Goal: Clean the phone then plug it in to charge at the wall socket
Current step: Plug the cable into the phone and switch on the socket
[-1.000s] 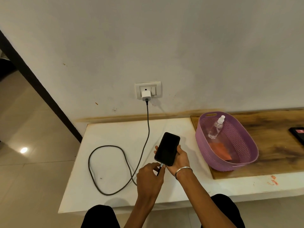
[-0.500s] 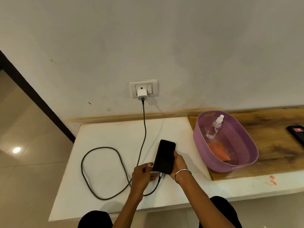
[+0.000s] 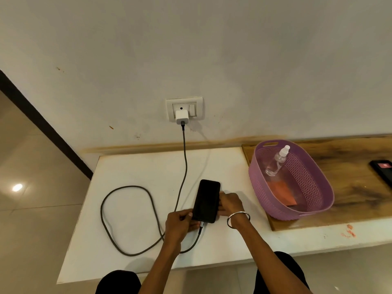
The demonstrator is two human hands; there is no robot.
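A black phone (image 3: 206, 200) with a dark screen lies low over the white table (image 3: 135, 166). My right hand (image 3: 230, 203) grips its right edge. My left hand (image 3: 180, 222) holds its lower left corner. A grey cable (image 3: 127, 219) is plugged into the phone's bottom end, loops over the table and runs up to a white charger (image 3: 182, 116) in the wall socket (image 3: 184, 108).
A purple basket (image 3: 316, 200) stands on a wooden board (image 3: 360, 187) to the right, holding a clear spray bottle (image 3: 276, 161) and an orange cloth (image 3: 281, 193). Another dark phone (image 3: 382, 170) lies at the far right edge. My knees show below the table's front edge.
Both hands have lowered the phone from a raised tilt down to the table. My left hand shifted from the cable plug to the phone's lower left corner. The cable is now plugged in.
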